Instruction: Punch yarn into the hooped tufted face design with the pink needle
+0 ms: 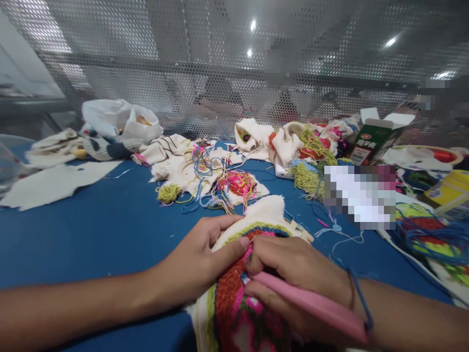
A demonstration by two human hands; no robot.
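A tufted cloth piece [234, 298] in red, pink, green and cream lies on the blue table [110, 230] right in front of me. My left hand [198, 259] rests on its left edge, thumb pressed onto the yarn. My right hand [296, 274] is closed around a pink tool [311, 305], whose front end sits against the red yarn near my left thumb. A blue band circles my right wrist.
Cream cloth scraps and tangled coloured yarn [220, 178] are strewn across the far table. A white plastic bag [120, 122] sits far left, a green carton [373, 139] far right. More tufted pieces [432, 234] lie at right. A perforated metal screen [234, 73] closes the back.
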